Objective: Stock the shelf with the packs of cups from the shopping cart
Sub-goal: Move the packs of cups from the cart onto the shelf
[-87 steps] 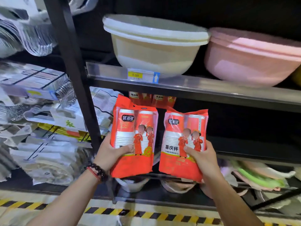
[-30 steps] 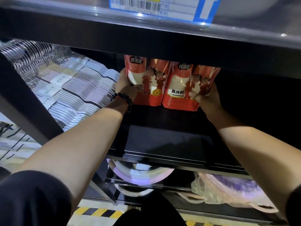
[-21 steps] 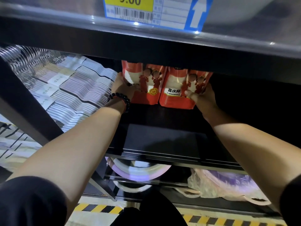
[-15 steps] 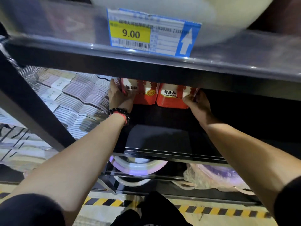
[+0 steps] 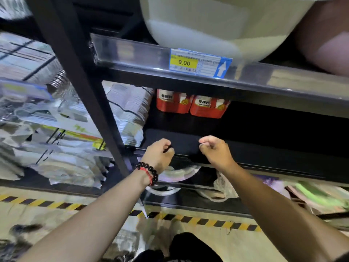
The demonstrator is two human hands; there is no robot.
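- Two red packs of cups stand side by side at the back of the dark shelf [image 5: 255, 129]. The left pack [image 5: 172, 102] and the right pack [image 5: 208, 106] touch each other, at about 12 o'clock from the hands.
- The tops of the packs are hidden behind the edge of the shelf above, where the price tag [image 5: 200, 62] sits.
- The left hand [image 5: 159, 154] holds nothing. Its fingers are loosely curled in.
- The right hand [image 5: 216, 150] holds nothing too. Its fingers are softly bent, with the thumb near the first finger.
- Both hands hang in front of the shelf edge, well apart from the packs.
- A big pale bowl [image 5: 217, 25] sits on the shelf above, at 12 o'clock.
- I think these two packs are done. The shopping cart is not in view, so I cannot tell how many packs are left.
- A moment ago both hands were deep in the shelf, each touching a pack. Now they have let go and pulled back toward the person. The packs stayed where they were put.
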